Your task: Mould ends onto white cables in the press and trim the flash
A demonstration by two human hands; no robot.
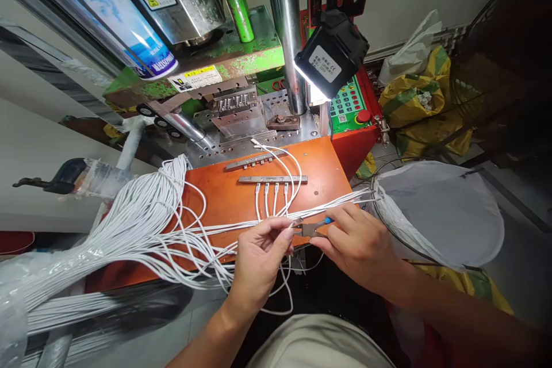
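Over an orange bench (330,168), the left hand (261,254) pinches a thin white cable (291,226) at the tip of pliers (309,230) gripped in the right hand (363,244), at three o'clock. From the left hand, a metal bar (273,179) with four plugs (267,189) lies at twelve, a cable bundle (138,210) at ten.

The left hand (261,256) is half turned, its thumb (281,246) and forefinger (271,223) pinched near the tips. The right hand (361,244) faces it, back upward, fingers (340,236) bent in a grip (the lower ones seem folded under, though hard to make out). The left forearm (213,330) slants up from the bottom edge; the right forearm (452,307) reaches in from the lower right, both bare.
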